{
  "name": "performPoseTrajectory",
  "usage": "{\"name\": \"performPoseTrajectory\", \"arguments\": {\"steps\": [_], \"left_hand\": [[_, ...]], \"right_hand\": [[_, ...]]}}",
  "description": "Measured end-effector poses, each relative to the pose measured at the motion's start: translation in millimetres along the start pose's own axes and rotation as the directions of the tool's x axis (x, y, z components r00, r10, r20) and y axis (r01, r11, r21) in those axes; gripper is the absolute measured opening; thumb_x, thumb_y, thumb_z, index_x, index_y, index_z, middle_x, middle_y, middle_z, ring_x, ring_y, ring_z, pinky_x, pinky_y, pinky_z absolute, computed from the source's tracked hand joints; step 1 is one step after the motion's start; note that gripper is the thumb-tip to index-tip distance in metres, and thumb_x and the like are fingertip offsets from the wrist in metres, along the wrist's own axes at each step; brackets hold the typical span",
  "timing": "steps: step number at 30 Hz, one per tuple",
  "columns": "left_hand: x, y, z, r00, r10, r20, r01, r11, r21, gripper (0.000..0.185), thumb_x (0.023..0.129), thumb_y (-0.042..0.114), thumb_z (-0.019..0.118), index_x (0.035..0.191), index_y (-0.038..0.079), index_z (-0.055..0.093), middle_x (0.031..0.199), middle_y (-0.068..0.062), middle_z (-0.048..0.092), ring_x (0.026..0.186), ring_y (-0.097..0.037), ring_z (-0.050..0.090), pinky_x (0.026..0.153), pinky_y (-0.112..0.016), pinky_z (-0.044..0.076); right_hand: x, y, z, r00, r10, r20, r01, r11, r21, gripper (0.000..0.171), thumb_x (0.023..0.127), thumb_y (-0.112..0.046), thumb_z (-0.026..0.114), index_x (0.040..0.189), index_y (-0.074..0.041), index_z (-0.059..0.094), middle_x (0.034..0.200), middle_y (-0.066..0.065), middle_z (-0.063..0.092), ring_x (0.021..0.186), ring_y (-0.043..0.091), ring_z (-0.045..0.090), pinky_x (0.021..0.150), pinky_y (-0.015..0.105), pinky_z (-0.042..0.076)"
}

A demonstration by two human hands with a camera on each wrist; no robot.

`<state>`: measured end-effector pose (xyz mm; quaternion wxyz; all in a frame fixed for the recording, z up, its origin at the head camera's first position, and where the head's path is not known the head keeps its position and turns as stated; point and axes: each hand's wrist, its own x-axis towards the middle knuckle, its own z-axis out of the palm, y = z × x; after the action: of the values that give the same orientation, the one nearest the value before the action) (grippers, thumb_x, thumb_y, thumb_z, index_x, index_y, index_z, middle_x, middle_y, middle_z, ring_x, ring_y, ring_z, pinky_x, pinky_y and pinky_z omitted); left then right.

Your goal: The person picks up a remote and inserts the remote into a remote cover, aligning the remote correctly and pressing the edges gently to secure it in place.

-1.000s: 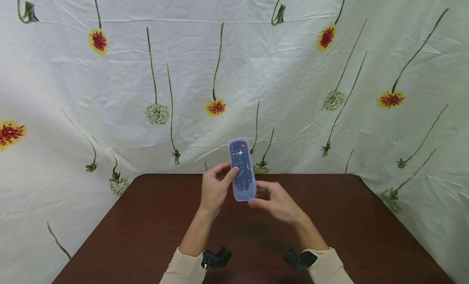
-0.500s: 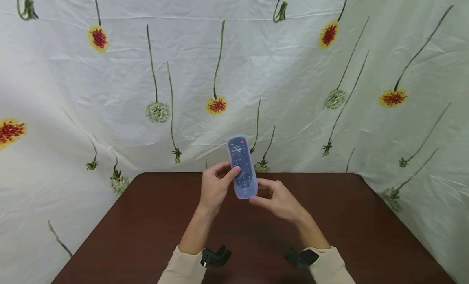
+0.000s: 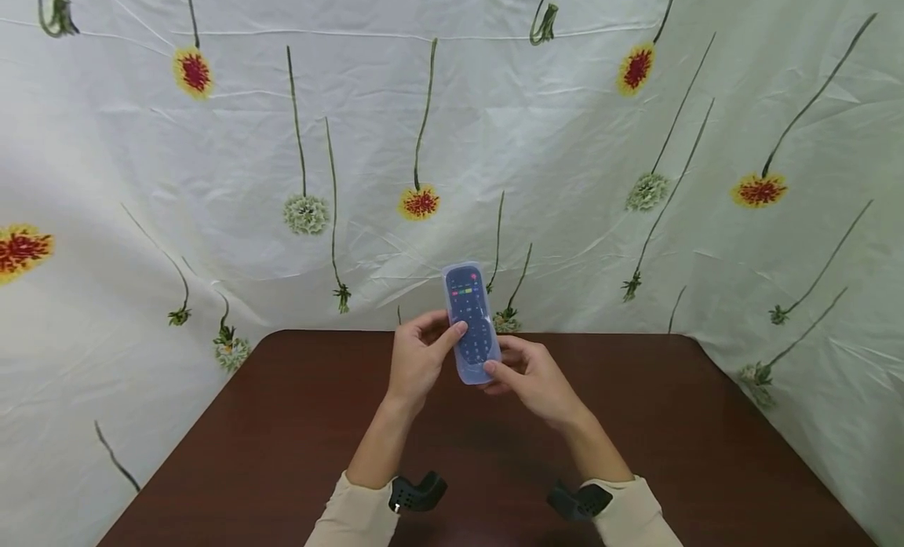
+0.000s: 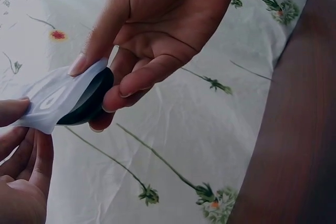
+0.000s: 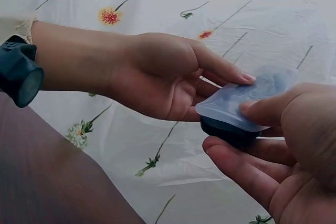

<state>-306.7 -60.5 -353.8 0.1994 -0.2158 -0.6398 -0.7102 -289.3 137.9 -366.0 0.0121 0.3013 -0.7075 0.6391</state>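
remote: dark remote (image 3: 472,323) in a clear silicone cover (image 4: 55,98), held up over the far middle of the table (image 3: 706,445)
axis: long axis runs near to far, far end tipped up, buttons facing the person
left hand: left hand (image 3: 417,359) grips its left side, thumb on the face, fingers curled behind
right hand: right hand (image 3: 533,378) pinches the near end, thumb on the cover, fingers under
nearer hand: both touching; right has the near end
backdrop: floral cloth (image 3: 565,139) behind

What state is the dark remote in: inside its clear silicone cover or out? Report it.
Mostly inside: the clear silicone cover lies over the dark remote's button face, but its near end is lifted off the body. Left hand and right hand hold it.
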Motion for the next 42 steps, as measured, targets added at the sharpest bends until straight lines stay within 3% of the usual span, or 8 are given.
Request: {"name": "performPoseTrajectory", "arguments": {"steps": [9,14,16,19,22,26,32,42], "left_hand": [[0.6,-3.4,-0.7,1.000,0.011,0.000,-0.011,1.000,-0.001,0.026,0.096,0.010,0.076,0.116,-0.007,0.073,0.106,-0.017,0.074,0.093,-0.023,0.071,0.079,-0.031,0.059],[2.5,-6.3,-9.6,0.978,0.208,0.004,-0.207,0.969,0.135,0.024,0.099,0.001,0.068,0.122,-0.007,0.070,0.109,-0.016,0.070,0.097,-0.025,0.069,0.077,-0.039,0.061],[3.2,-8.4,-13.8,0.939,0.339,0.047,-0.339,0.901,0.272,0.028,0.096,-0.008,0.065,0.123,-0.005,0.069,0.111,-0.016,0.069,0.099,-0.026,0.067,0.075,-0.041,0.061],[4.6,-11.8,-17.5,0.855,0.494,0.157,-0.507,0.733,0.454,0.040,0.089,-0.015,0.068,0.126,0.000,0.069,0.119,-0.015,0.064,0.107,-0.028,0.063,0.075,-0.042,0.059],[4.7,-12.9,-17.3,0.776,0.570,0.271,-0.613,0.578,0.539,0.049,0.083,-0.015,0.076,0.128,0.004,0.070,0.129,-0.016,0.058,0.113,-0.031,0.059,0.075,-0.042,0.058],[4.1,-13.9,-15.5,0.708,0.618,0.341,-0.677,0.457,0.577,0.051,0.077,-0.012,0.085,0.124,0.006,0.075,0.136,-0.016,0.056,0.117,-0.033,0.057,0.072,-0.038,0.059],[3.9,-12.2,-15.8,0.674,0.653,0.344,-0.705,0.432,0.562,0.039,0.077,-0.011,0.085,0.113,0.004,0.079,0.131,-0.011,0.065,0.114,-0.031,0.061,0.075,-0.037,0.058],[3.5,-10.1,-17.9,0.652,0.663,0.367,-0.729,0.417,0.542,0.038,0.080,-0.009,0.083,0.114,0.009,0.081,0.129,-0.008,0.068,0.106,-0.029,0.062,0.073,-0.034,0.059]], "right_hand": [[-1,-2,-3,1.000,-0.022,-0.002,0.022,1.000,-0.003,0.040,0.103,-0.002,0.064,0.139,0.012,0.055,0.109,0.026,0.072,0.089,0.044,0.072,0.075,0.047,0.062],[-2,-4,-6,0.999,-0.010,-0.032,0.010,1.000,-0.007,0.039,0.103,-0.003,0.064,0.138,0.012,0.056,0.108,0.026,0.072,0.085,0.033,0.074,0.075,0.055,0.060],[-2,-5,-7,0.999,-0.009,-0.033,0.009,1.000,0.006,0.039,0.103,-0.003,0.063,0.138,0.013,0.055,0.110,0.026,0.072,0.084,0.030,0.074,0.075,0.054,0.060],[-2,-7,-8,1.000,-0.013,-0.028,0.014,0.999,0.036,0.040,0.103,-0.002,0.063,0.139,0.014,0.054,0.113,0.028,0.071,0.085,0.029,0.075,0.074,0.048,0.061],[-3,-8,-8,1.000,-0.011,-0.015,0.013,0.997,0.074,0.041,0.104,-0.003,0.061,0.140,0.014,0.052,0.115,0.028,0.070,0.086,0.029,0.075,0.074,0.043,0.062],[-4,-9,-8,1.000,-0.002,0.010,0.001,0.993,0.118,0.042,0.104,-0.003,0.060,0.140,0.015,0.051,0.114,0.029,0.070,0.086,0.028,0.075,0.074,0.042,0.062],[-5,-10,-6,0.999,0.012,0.047,-0.019,0.991,0.136,0.042,0.104,-0.005,0.061,0.138,0.017,0.051,0.108,0.029,0.071,0.080,0.026,0.075,0.072,0.042,0.062],[-6,-11,-8,0.997,-0.017,0.078,0.004,0.988,0.154,0.041,0.104,-0.005,0.060,0.137,0.018,0.051,0.106,0.030,0.071,0.078,0.026,0.075,0.068,0.043,0.062]]}}
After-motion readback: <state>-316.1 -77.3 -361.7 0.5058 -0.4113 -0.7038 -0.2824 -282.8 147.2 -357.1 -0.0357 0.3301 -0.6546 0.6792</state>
